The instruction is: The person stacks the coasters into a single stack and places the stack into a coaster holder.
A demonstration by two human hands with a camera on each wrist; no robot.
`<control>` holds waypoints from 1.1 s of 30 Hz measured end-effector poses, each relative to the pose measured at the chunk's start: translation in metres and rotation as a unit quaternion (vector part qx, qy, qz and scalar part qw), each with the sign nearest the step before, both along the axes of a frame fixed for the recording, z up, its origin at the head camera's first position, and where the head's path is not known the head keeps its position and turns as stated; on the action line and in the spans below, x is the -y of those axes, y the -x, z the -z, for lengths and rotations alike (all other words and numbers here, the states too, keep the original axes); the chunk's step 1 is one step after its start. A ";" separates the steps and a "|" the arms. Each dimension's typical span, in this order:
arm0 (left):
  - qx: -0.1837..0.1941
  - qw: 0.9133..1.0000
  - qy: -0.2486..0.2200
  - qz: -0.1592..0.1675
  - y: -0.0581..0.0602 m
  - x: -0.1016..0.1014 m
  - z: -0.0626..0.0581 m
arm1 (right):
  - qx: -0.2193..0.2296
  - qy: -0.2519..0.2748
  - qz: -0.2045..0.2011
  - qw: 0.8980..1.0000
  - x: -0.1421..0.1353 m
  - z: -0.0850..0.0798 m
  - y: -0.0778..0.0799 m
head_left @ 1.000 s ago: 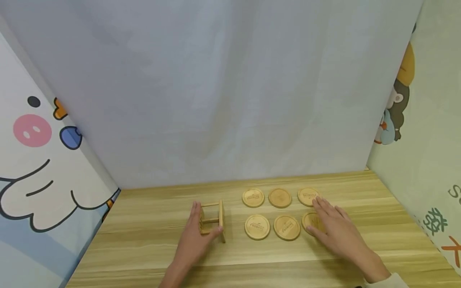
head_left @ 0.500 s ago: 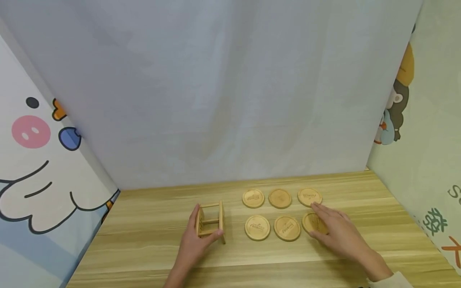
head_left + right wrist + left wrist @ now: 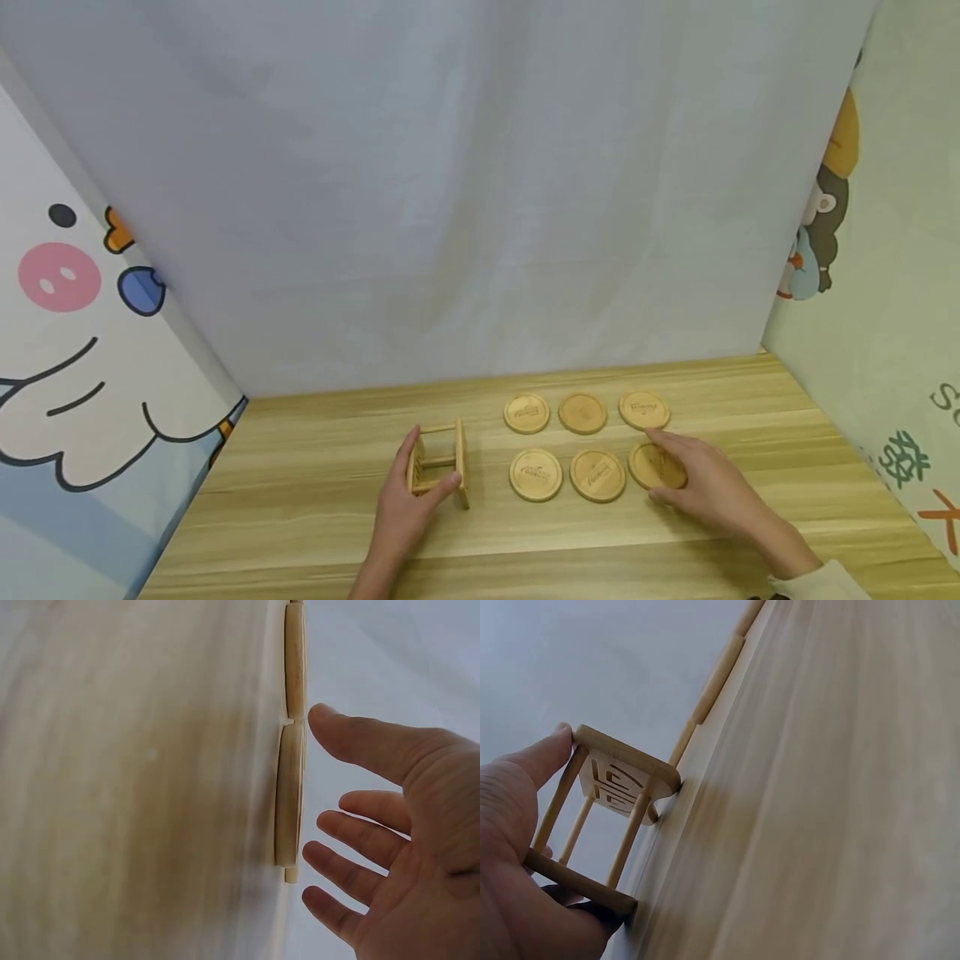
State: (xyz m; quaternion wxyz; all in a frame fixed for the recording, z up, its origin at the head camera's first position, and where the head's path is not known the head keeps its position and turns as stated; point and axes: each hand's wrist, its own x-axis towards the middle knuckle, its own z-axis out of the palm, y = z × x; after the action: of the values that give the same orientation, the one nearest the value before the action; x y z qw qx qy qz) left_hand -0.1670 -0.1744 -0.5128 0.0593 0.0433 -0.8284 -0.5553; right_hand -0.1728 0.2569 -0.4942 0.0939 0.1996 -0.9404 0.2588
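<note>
My left hand (image 3: 401,510) grips a small wooden coaster holder (image 3: 462,467) across its two end panels, thumb on the right panel and fingers at the left. In the left wrist view, dowels join the holder's (image 3: 622,757) panels, one with a cut-out pattern, and its lower edge meets the table. Round wooden coasters lie flat in two rows to the right. My right hand (image 3: 716,487) is over the right side of the near-right coaster (image 3: 654,467). In the right wrist view its loosely bent fingers and thumb stand apart from the coaster (image 3: 289,795), holding nothing.
The near row also has a left coaster (image 3: 536,475) and a middle coaster (image 3: 597,476). Behind lie a left coaster (image 3: 527,414), a plain-faced coaster (image 3: 582,414) and a right coaster (image 3: 643,411). A pale curtain (image 3: 480,208) bounds the wood-grain table (image 3: 300,492) at the back.
My right hand has drawn slightly back and right, uncovering the far-right coaster and more of the near-right one. My left hand stays on the holder, which has hardly moved.
</note>
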 end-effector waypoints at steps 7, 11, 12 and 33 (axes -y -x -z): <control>-0.002 1.000 -0.010 -0.001 0.002 0.000 0.001 | 0.024 0.029 -0.002 0.999 -0.003 0.002 0.005; -0.001 1.000 -0.013 -0.003 0.003 0.001 0.003 | 0.032 0.034 0.001 0.999 -0.005 0.004 0.007; -0.001 1.000 -0.014 -0.004 0.003 0.001 0.003 | 0.033 0.036 0.000 0.999 -0.005 0.005 0.008; 0.001 1.000 -0.023 -0.003 0.002 0.001 0.008 | 0.033 0.048 -0.005 0.998 -0.011 0.014 0.009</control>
State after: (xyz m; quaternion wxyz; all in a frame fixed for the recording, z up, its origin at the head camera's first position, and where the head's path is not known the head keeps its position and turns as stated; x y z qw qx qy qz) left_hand -0.1693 -0.1757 -0.5211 0.0595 0.0480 -0.8154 -0.5739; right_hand -0.1816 0.2676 -0.5078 0.0712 0.1908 -0.9286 0.3102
